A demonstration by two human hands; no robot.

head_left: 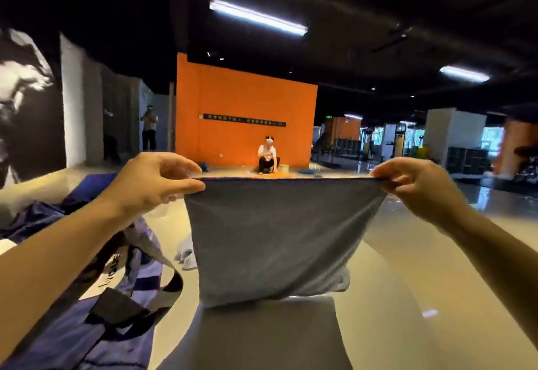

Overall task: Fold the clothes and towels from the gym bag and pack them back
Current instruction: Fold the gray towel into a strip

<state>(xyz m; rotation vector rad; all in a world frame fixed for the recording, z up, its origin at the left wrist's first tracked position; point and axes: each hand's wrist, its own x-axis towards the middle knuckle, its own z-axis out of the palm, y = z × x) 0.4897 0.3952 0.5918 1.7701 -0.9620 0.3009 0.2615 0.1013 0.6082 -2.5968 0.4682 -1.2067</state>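
Gym floor, orange wall behind. Left hand and right hand each pinch a top corner of the grey towel, stretched taut at chest height, probably to square it for folding. Gym bag lies open, lower left.

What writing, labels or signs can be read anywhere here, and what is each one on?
Gym bag: dark letters on its white panel, turned sideways and partly hidden by a strap; only a fragment shows, too unclear to read.
Black strip sign on the orange wall: a row of characters, too small and blurred to read.
Green lit sign far back: too small to read.
Grey towel held between both hands: no writing shows.
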